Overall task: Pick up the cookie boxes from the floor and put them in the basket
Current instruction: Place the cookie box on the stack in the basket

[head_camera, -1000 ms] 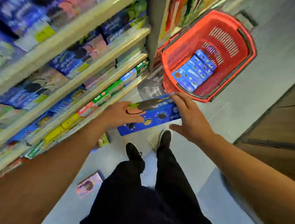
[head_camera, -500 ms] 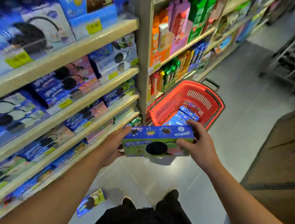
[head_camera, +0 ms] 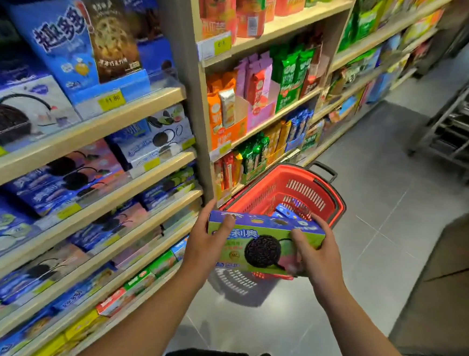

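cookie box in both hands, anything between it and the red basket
Nothing visible does. The left hand and right hand hold the green cookie box in front of the open-topped red basket; inside it, only blue cookie boxes show, partly hidden by the held box.

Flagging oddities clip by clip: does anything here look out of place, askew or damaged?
Nothing stands out. The left hand and right hand hold the green cookie box level and intact in front of the red basket, which stands upright on the floor with blue boxes inside. Shelf stock looks orderly.
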Action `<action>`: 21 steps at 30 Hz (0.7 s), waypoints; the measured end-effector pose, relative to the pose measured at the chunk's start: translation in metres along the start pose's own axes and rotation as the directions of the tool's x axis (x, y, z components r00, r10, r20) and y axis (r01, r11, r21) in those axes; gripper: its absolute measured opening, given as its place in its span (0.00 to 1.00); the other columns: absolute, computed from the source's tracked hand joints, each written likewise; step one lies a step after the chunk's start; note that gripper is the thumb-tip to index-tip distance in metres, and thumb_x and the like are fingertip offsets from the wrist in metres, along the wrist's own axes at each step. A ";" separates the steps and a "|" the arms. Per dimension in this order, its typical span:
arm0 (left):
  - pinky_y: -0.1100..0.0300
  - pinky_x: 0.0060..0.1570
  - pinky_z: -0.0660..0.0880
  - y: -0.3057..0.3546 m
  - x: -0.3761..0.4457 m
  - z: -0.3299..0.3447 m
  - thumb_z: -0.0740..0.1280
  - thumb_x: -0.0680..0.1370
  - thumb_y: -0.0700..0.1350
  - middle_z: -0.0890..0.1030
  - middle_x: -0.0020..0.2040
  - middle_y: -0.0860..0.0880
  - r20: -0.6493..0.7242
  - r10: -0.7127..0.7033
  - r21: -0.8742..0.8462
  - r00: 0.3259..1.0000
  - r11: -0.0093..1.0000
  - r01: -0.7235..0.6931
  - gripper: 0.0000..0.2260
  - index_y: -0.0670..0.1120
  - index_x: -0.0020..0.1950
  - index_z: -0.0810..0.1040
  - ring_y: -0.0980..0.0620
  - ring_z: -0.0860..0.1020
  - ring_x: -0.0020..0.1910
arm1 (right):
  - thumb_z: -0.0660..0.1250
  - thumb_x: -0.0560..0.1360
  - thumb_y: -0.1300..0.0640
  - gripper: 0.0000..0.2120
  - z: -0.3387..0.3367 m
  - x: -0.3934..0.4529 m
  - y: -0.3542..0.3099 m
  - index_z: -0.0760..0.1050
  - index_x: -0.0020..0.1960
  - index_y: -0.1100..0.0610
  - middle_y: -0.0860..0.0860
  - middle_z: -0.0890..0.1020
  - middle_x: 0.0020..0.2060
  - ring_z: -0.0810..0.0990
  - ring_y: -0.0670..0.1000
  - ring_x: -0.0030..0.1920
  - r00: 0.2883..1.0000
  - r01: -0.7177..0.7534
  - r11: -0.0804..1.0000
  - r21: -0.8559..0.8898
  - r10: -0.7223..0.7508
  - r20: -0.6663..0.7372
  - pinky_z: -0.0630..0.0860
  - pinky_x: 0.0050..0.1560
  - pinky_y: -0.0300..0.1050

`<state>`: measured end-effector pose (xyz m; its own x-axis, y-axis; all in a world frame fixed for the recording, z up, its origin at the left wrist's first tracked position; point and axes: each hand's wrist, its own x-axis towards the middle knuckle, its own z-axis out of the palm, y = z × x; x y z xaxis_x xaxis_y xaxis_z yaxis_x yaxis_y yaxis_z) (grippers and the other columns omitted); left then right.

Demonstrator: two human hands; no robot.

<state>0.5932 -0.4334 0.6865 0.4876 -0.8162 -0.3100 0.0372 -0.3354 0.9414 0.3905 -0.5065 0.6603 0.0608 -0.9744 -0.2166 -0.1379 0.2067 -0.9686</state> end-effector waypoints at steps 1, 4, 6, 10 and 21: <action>0.43 0.58 0.76 -0.002 0.007 0.009 0.67 0.60 0.76 0.71 0.70 0.56 0.009 -0.003 0.021 1.000 1.000 0.003 0.29 0.78 0.60 0.65 0.47 0.76 0.63 | 0.73 0.73 0.53 0.21 -0.006 0.006 0.002 0.71 0.64 0.43 0.42 0.81 0.48 0.84 0.42 0.40 1.000 -0.021 1.000 0.008 0.021 -0.001 0.83 0.36 0.51; 0.43 0.59 0.75 -0.012 0.023 0.019 0.70 0.59 0.74 0.73 0.68 0.54 0.080 -0.032 0.077 0.996 0.997 0.025 0.32 0.77 0.62 0.64 0.47 0.77 0.62 | 0.73 0.73 0.55 0.22 -0.015 0.018 0.011 0.72 0.65 0.47 0.46 0.82 0.50 0.83 0.39 0.39 0.999 -0.048 0.999 -0.001 0.048 -0.020 0.80 0.35 0.41; 0.42 0.60 0.74 -0.022 0.038 0.025 0.70 0.60 0.74 0.75 0.67 0.54 0.139 -0.058 0.168 0.989 0.985 0.034 0.34 0.78 0.62 0.60 0.46 0.77 0.62 | 0.75 0.71 0.53 0.24 -0.020 0.027 0.014 0.72 0.65 0.48 0.47 0.82 0.52 0.83 0.41 0.41 0.997 -0.065 0.998 -0.016 0.065 -0.046 0.79 0.34 0.38; 0.42 0.61 0.74 -0.039 0.080 0.034 0.66 0.61 0.76 0.76 0.66 0.55 0.181 -0.145 0.323 0.973 0.943 0.081 0.33 0.77 0.64 0.59 0.48 0.76 0.63 | 0.78 0.67 0.51 0.27 -0.016 0.053 0.023 0.73 0.63 0.43 0.48 0.83 0.52 0.86 0.53 0.43 0.977 -0.194 0.981 0.015 0.194 -0.085 0.83 0.39 0.57; 0.60 0.66 0.63 -0.012 0.270 0.097 0.68 0.76 0.56 0.68 0.72 0.53 0.424 -0.067 0.491 0.903 0.855 -0.166 0.30 0.51 0.74 0.63 0.55 0.65 0.71 | 0.75 0.65 0.43 0.32 0.011 0.187 0.036 0.72 0.68 0.45 0.43 0.82 0.53 0.83 0.42 0.48 0.908 -0.281 0.960 -0.012 0.262 -0.326 0.82 0.49 0.49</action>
<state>0.6398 -0.6951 0.5791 0.0683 -0.9140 -0.3999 -0.4771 -0.3820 0.7915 0.4081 -0.6798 0.5835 -0.3032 -0.8598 -0.4108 -0.1617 0.4712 -0.8671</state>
